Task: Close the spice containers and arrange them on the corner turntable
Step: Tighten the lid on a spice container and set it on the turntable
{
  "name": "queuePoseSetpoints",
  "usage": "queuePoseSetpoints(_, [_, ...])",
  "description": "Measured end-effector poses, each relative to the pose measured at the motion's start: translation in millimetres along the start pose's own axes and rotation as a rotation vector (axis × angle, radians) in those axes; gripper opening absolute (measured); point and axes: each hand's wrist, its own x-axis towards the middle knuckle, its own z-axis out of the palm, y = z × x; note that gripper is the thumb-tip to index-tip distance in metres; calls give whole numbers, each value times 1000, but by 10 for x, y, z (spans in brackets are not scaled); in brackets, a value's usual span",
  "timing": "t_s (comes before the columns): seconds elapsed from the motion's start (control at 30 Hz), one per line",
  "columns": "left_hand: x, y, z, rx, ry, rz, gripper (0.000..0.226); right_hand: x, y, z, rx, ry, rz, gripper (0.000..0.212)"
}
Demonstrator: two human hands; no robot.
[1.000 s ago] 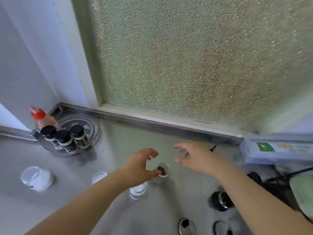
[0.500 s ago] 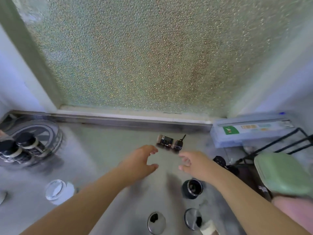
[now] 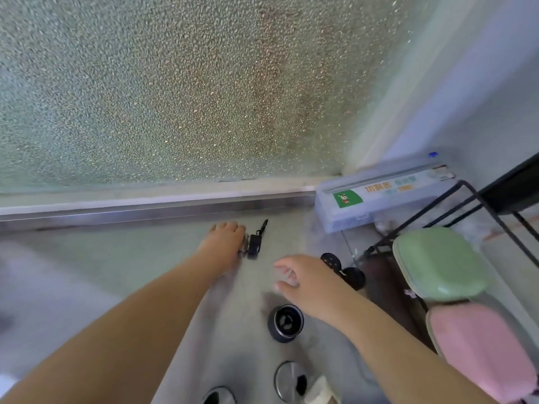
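Now left hand (image 3: 224, 243) palm-down over a lying spice jar (image 3: 253, 245), grip hidden; right hand (image 3: 306, 282) loosely curled, empty

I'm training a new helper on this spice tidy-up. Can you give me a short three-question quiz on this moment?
1. True or false: the left hand has reached a small bottle lying on its side near the window sill.
2. What does the right hand hold? A) a black lid B) nothing C) a green box
3. Fill in: the upturned black lid lies on the counter just below the ______ hand.

Key: 1 true; 2 B, its fingers are loosely spread above the counter; 3 right.
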Motion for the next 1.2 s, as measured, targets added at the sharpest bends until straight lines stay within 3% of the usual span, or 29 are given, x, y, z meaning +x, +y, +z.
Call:
queuePoseSetpoints(0.1, [-48, 42, 64, 67, -24, -9, 33, 12, 17, 66, 10, -2, -3, 40])
queuePoseSetpoints(0.17, [-163, 56, 70, -71, -10, -11, 31, -3, -4, 53, 37, 1, -8, 41])
queuePoseSetpoints(0.3, [-596, 116, -267, -966, 91, -135, 22, -14, -37, -146, 186, 34, 73, 60])
queuePoseSetpoints(0.37, [-889, 118, -568, -1338, 51, -39, 22, -33, -133, -295, 390, 17, 95, 81])
queuePoseSetpoints(0.43, [-1158, 71, -845, -1491, 20, 83, 25, -72, -332, -449, 624, -38, 16, 94])
queuePoseSetpoints(0.5, [-1376, 5, -1077, -1535, 3, 189, 24, -90, -584, -570, 762, -80, -116, 92])
queuePoseSetpoints(0.6, [-1630, -72, -1308, -1536, 32, 248, 26, -151, -1027, -680, 933, -93, -295, 67])
queuePoseSetpoints(0.73, [-1914, -191, -1514, -1484, 120, 230, 28, -295, -1419, -773, 905, 110, -402, 16])
queuePoseSetpoints(0.93, [-2255, -312, -1744, -1277, 164, 217, 15, -544, -1700, -857, 783, 206, -553, 28])
queuePoseSetpoints(1.1, [-2414, -398, -1827, -1214, 248, 146, 16, -812, -1883, -840, 488, 124, -678, 33])
queuePoseSetpoints(1.2, [-2488, -400, -1875, -1230, 268, 158, 15, -866, -1957, -782, 352, 209, -742, 32])
